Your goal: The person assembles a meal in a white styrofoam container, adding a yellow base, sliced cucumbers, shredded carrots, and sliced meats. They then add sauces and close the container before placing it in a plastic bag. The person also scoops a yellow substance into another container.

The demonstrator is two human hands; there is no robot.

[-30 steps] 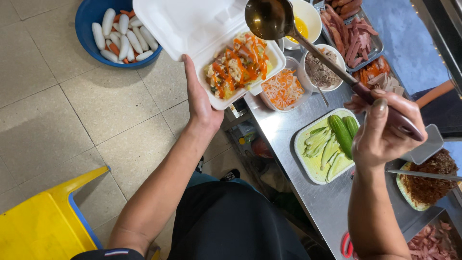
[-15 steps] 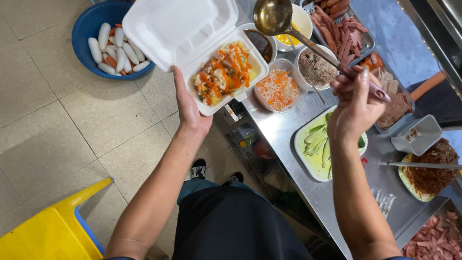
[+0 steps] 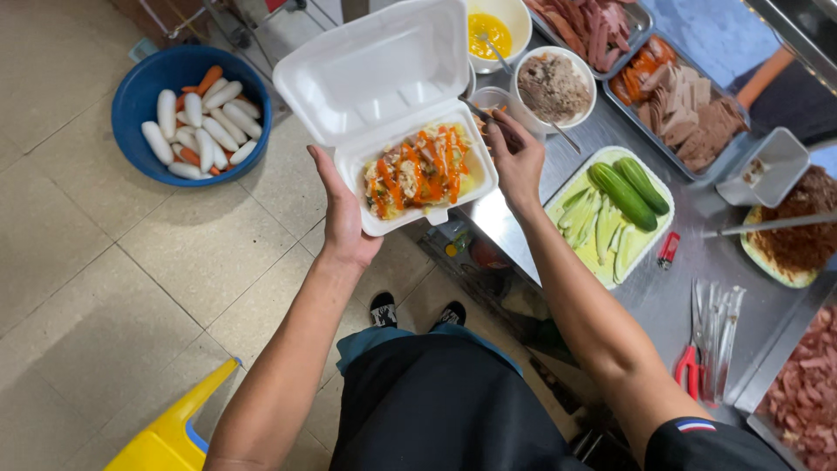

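Foam box (image 3: 410, 131) in left hand (image 3: 342, 214)

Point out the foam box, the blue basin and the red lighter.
foam box (image 3: 384, 74), head view, on the inside of its open lid.
blue basin (image 3: 144, 100), head view, on its bare inner wall.
red lighter (image 3: 669, 250), head view, on its body.

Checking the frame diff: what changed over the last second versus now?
The right hand came down from holding the ladle high over the bowls to beside the box; its fingers now grip only a thin handle, and the ladle's bowl is out of sight. The left hand still holds the open box from below, food and lid unchanged. The cucumber plate, blue basin and trays stayed put.
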